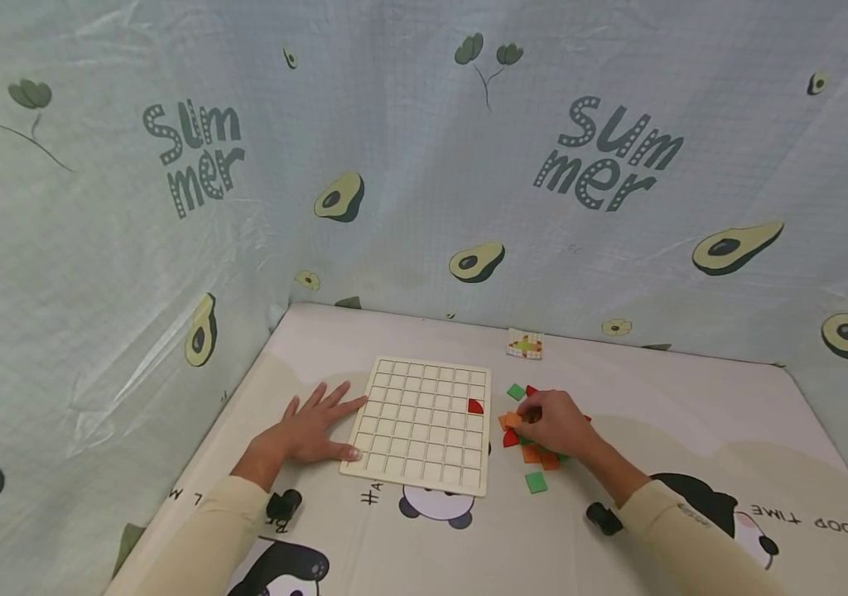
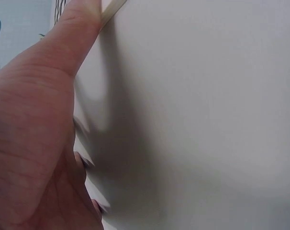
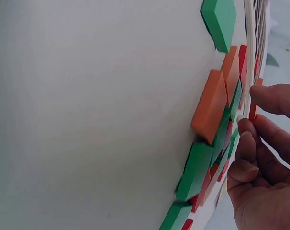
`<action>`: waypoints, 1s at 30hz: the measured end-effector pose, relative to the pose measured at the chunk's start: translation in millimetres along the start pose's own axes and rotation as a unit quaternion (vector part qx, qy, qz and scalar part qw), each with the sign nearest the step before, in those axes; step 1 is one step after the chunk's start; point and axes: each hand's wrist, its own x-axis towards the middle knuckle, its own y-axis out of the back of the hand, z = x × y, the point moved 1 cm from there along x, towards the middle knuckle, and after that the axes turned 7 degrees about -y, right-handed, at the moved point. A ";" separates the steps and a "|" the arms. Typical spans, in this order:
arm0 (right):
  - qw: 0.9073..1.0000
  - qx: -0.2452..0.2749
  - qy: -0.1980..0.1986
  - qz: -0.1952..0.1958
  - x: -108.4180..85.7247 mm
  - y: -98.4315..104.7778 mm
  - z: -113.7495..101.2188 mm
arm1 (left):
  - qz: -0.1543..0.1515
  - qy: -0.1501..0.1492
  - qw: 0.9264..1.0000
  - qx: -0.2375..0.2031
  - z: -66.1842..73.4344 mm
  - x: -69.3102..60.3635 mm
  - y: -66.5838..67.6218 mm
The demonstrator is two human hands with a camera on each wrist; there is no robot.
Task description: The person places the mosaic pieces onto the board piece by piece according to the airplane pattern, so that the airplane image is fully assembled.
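Avocado-patterned backdrop point(image 1: 409, 149), small card point(image 1: 525, 343) beyond loose tiles point(image 1: 532, 454); gridded board point(image 1: 416, 422) alongside

Left hand point(image 1: 310, 430) splayed; right hand point(image 1: 556, 420) pinching

"summer" point(image 1: 590, 192) twice on the wall sheet point(image 1: 402, 132), "good time" point(image 1: 845, 530) on the table cover point(image 1: 662, 414), letters "ha" point(image 1: 368, 498) there too

From the wearer's head, one camera looks forward and down over the worktop point(image 1: 543, 538). The wrist views look low and close across it: the left shares the board's edge point(image 1: 420, 426) with it, the right the coloured tiles point(image 3: 211, 108).
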 end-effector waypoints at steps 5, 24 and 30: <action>1.000 -0.004 0.008 -0.004 3.9 -5.4 -1.4 | 0.000 0.001 1.000 -0.001 -0.7 0.1 0.2; 1.000 -0.005 0.003 -0.001 9.6 -20.7 -23.2 | 0.001 -0.001 1.000 -0.008 -0.8 -0.8 0.6; 1.000 -0.006 0.010 -0.002 11.4 -27.9 -26.2 | -0.001 -0.001 1.000 -0.007 -2.4 -0.1 0.0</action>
